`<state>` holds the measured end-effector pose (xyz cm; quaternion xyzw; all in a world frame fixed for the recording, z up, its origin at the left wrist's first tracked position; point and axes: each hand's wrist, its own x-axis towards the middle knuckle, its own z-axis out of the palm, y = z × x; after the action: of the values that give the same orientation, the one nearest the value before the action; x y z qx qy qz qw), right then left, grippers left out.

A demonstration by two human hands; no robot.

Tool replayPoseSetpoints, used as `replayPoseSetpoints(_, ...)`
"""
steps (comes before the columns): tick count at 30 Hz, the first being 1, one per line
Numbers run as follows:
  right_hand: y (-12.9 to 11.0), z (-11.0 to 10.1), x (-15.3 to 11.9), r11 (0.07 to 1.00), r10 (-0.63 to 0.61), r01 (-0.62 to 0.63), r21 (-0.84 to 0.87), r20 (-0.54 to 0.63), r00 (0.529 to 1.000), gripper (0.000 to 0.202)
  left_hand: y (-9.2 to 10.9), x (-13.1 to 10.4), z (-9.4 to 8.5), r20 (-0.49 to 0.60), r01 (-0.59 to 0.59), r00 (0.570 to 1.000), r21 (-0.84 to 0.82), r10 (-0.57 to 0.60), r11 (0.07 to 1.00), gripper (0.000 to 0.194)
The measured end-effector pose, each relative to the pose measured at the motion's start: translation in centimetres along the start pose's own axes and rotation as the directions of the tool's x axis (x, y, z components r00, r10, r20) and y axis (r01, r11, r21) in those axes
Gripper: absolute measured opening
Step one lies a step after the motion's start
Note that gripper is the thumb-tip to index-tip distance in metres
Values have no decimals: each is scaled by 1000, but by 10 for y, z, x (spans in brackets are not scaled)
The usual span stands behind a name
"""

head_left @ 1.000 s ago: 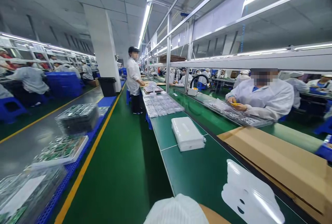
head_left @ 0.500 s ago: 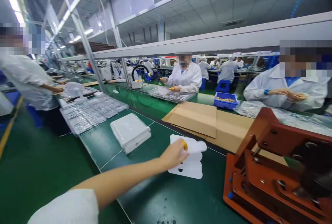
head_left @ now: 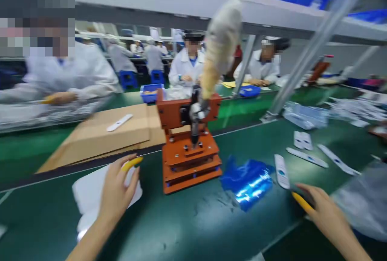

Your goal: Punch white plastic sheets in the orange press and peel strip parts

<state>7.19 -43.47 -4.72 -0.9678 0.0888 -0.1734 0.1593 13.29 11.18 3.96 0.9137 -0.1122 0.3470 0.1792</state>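
Observation:
My left hand (head_left: pixel 117 186) is over a stack of white plastic pieces with scalloped edges (head_left: pixel 86 190). Its thumb and forefinger are apart, and a yellow cover sits on one fingertip. At the right, my right hand (head_left: pixel 325 214) reaches in just beside a slim white strip-shaped part with a dark oval mark (head_left: pixel 281 172). Its fingers look parted, one in a yellow cover; a dark patch between them is too blurred to make out. Between my hands stands an orange hand press (head_left: pixel 190 156) with a wrapped lever (head_left: pixel 222 39). Crumpled blue film (head_left: pixel 252 184) lies right of the press.
More white strips (head_left: pixel 306 158) and a clear plastic bag (head_left: pixel 305 115) lie at the right. Cardboard sheets (head_left: pixel 99 142) carry another strip behind the left stack. A metal post (head_left: pixel 299 59) rises behind the bench. Co-workers in white coats (head_left: pixel 187 65) sit across from me.
The view has swung right, bringing the whole press and my right hand into sight. My left hand was holding up a white scalloped piece; now it is low over the stack.

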Motion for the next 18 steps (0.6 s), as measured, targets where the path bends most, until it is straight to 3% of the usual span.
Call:
replayPoseSetpoints(1,3,-2,0,999,38,-37,-40,32,999,27,7,-11,0,-60,-54,997,6,54,999,22)
replayPoseSetpoints(3,-1,-1,7,991,88,-80,-109,75,993,40,20,-32,-1,-79,-166,983,14,166,986,18)
replayPoseSetpoints(7,-26,6,30,979,104,-85,-185,95,990,40,44,-57,1,9,-305,952,-18,306,952,16)
replayPoseSetpoints(10,-34,4,39,972,135,-112,-207,100,986,26,51,-64,2,42,-297,953,-86,301,951,17)
replayPoseSetpoints(14,-22,-20,38,959,242,-233,-158,33,970,29,56,-74,0,58,-231,968,-168,243,958,20)
replayPoseSetpoints(16,-18,-42,34,953,303,-304,-2,-36,952,31,66,-77,-2,68,-187,977,-194,203,963,25)
replayPoseSetpoints(18,-28,-64,30,946,270,-247,212,-83,959,26,83,-75,-6,73,-134,985,-228,155,964,30)
